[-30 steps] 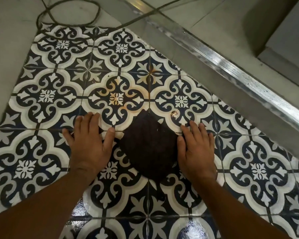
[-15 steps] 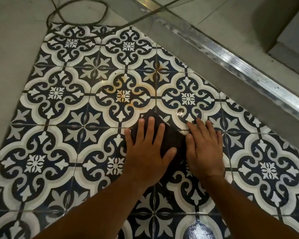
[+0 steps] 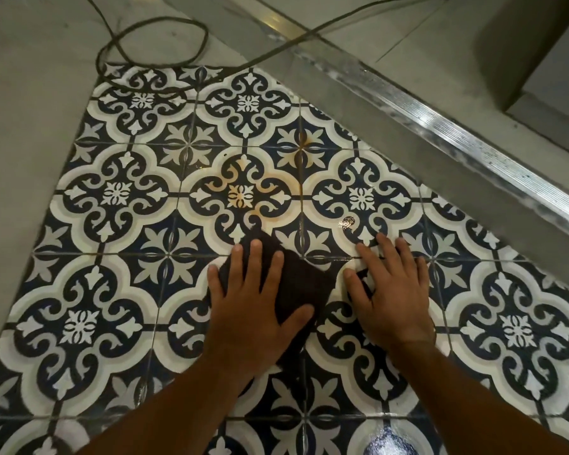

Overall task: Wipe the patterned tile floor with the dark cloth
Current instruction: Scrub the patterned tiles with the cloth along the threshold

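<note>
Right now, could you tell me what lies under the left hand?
The dark cloth lies under the left hand, flat on the patterned tile floor. The tiles beneath it are covered and cannot be seen.

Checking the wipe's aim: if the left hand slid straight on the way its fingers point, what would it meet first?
Likely the orange stain on the tile just beyond the dark cloth under the left hand.
</note>
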`<control>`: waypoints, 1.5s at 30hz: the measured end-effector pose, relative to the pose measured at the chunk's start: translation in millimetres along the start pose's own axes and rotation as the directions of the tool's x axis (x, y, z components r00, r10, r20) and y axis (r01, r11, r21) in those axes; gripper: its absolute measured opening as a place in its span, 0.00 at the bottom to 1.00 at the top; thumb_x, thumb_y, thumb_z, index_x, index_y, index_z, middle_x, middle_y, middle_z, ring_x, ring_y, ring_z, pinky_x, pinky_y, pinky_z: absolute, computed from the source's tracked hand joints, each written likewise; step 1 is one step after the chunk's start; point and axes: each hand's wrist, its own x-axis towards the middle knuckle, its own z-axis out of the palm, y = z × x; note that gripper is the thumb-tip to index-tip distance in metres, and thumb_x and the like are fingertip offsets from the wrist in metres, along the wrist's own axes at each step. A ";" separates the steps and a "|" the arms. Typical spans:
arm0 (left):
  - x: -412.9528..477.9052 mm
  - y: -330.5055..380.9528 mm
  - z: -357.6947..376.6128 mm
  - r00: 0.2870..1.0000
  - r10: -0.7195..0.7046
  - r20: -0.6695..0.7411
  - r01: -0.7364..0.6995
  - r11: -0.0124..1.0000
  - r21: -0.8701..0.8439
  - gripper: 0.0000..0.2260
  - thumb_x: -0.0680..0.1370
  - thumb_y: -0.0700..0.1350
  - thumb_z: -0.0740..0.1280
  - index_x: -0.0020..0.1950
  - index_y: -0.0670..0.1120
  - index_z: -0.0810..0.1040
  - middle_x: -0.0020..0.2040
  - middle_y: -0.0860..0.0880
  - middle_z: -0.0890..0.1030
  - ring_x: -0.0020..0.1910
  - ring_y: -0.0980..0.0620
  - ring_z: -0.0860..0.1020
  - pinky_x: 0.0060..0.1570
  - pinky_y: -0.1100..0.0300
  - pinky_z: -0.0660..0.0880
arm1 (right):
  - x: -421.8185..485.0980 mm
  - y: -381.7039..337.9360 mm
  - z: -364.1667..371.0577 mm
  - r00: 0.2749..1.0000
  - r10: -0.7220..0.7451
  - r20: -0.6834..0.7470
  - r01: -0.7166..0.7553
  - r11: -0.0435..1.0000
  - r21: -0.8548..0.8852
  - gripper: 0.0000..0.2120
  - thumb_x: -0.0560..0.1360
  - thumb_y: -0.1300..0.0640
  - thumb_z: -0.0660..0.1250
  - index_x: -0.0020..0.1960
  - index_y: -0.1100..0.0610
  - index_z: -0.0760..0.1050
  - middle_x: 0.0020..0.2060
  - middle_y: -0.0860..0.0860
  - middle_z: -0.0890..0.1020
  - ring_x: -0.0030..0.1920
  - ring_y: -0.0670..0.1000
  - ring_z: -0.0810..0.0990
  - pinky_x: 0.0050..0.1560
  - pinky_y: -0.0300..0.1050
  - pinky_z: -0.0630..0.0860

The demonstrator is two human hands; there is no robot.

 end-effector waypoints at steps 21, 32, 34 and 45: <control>-9.6 -99.5 -6.6 0.999 -0.043 -0.020 0.043 0.998 0.036 0.42 0.73 0.76 0.46 0.80 0.51 0.49 0.80 0.45 0.46 0.78 0.45 0.42 0.72 0.35 0.44 | 36.9 -45.8 15.3 0.952 0.299 -0.062 -0.302 0.952 -0.044 0.44 0.71 0.22 0.43 0.77 0.49 0.46 0.79 0.53 0.48 0.78 0.58 0.40 0.72 0.69 0.39; 31.0 -119.5 -19.2 0.984 -0.167 -0.065 0.167 0.986 0.007 0.43 0.74 0.75 0.44 0.80 0.49 0.47 0.80 0.43 0.47 0.78 0.43 0.44 0.73 0.36 0.44 | 33.6 -51.8 14.1 0.993 0.088 -0.083 -0.089 0.996 0.000 0.34 0.77 0.30 0.47 0.76 0.49 0.58 0.78 0.53 0.58 0.78 0.54 0.47 0.75 0.62 0.44; 25.8 -139.0 -18.2 0.995 -0.086 -0.050 0.088 0.995 0.041 0.42 0.74 0.75 0.46 0.80 0.49 0.50 0.80 0.45 0.48 0.78 0.44 0.45 0.73 0.36 0.46 | 33.6 -52.0 13.9 0.993 0.089 -0.079 -0.089 0.996 -0.003 0.35 0.77 0.30 0.47 0.76 0.49 0.58 0.78 0.53 0.58 0.78 0.54 0.47 0.75 0.62 0.44; 110.0 -166.4 -42.9 0.946 -0.287 -0.150 0.286 0.958 -0.032 0.44 0.73 0.76 0.42 0.79 0.47 0.51 0.80 0.41 0.50 0.78 0.40 0.47 0.72 0.34 0.45 | 34.6 -52.8 11.1 0.987 0.145 -0.069 -0.146 0.989 -0.013 0.39 0.75 0.24 0.44 0.78 0.46 0.53 0.79 0.52 0.53 0.78 0.56 0.42 0.74 0.66 0.41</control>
